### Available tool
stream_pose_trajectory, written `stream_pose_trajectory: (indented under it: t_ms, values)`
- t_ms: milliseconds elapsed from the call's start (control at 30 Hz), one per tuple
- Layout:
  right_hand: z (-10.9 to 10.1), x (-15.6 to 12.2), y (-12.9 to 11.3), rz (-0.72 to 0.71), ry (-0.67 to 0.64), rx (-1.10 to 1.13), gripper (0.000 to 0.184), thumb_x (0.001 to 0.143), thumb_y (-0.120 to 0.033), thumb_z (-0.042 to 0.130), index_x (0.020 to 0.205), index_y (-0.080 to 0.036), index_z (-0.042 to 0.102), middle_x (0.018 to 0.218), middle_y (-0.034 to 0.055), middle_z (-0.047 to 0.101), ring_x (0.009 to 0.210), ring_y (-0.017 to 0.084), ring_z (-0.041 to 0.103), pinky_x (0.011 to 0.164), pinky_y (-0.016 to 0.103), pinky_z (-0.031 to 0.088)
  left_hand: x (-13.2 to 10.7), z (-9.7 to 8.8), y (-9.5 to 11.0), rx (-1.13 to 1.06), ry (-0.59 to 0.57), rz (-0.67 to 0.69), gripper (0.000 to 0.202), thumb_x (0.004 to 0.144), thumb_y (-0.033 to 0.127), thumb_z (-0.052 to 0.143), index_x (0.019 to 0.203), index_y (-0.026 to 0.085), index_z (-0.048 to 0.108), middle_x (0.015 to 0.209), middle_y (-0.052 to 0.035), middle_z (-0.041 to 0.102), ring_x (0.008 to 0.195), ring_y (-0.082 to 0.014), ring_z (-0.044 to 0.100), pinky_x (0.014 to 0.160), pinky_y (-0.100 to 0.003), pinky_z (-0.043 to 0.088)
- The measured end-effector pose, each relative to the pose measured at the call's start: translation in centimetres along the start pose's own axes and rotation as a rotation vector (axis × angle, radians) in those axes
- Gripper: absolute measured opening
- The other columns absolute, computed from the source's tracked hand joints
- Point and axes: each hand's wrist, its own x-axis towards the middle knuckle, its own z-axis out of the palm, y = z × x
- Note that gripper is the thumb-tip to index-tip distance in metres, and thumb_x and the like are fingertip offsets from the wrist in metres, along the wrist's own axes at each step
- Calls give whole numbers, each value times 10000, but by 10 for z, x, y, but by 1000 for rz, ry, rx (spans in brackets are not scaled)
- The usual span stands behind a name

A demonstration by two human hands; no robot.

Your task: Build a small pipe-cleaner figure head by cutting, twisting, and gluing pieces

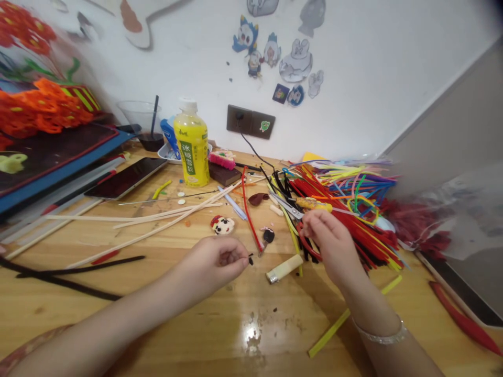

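Observation:
My left hand (223, 257) is closed in a pinch above the table, with a tiny black piece (250, 259) at the fingertips. My right hand (332, 238) has its fingers closed at the red handle of the scissors (291, 208); the blades point up and left over the pile of pipe cleaners (356, 225). Between the hands lies a cream lighter (285, 268) with a metal end. Behind my left hand are a small doll's head (222, 225) with red hair and a round black piece (269, 235). A red pipe cleaner (249, 209) stretches beyond them.
A yellow drink bottle (191, 144) stands at the back, beside a clear plastic cup (147, 123). Pale wooden sticks (176, 213) and black pipe cleaners (78, 272) lie on the left. A phone (126, 178) rests behind them. Orange pipe-cleaner flowers (47, 107) are far left.

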Motion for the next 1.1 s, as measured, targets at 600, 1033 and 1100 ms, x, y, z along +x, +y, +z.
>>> stream_pose_trajectory:
  t_ms: [600, 1033, 1100]
  values:
    - [37, -25, 2, 64, -618, -39, 277, 815, -447, 502, 880, -182, 550, 731, -6, 519, 660, 111, 465, 599, 229, 380, -3, -2, 9, 72, 0, 61, 164, 696, 290, 492, 603, 169, 549, 558, 38, 479, 539, -103, 431, 487, -187, 366]
    - [-90, 22, -27, -290, 368, 710, 292, 785, -173, 515, 507, -228, 446, 630, -51, 487, 549, 66, 486, 579, 199, 448, -5, -5, 12, -41, -4, 8, 186, 675, 339, 502, 620, 166, 540, 577, 31, 461, 550, -113, 430, 514, -219, 363]
    - [-102, 21, -24, -253, 372, 755, 320, 815, -122, 471, 509, -213, 458, 543, -80, 416, 494, 17, 439, 570, 118, 412, -5, -6, 13, -45, -5, 2, 186, 675, 341, 504, 618, 166, 534, 571, 35, 451, 543, -109, 419, 509, -218, 357]
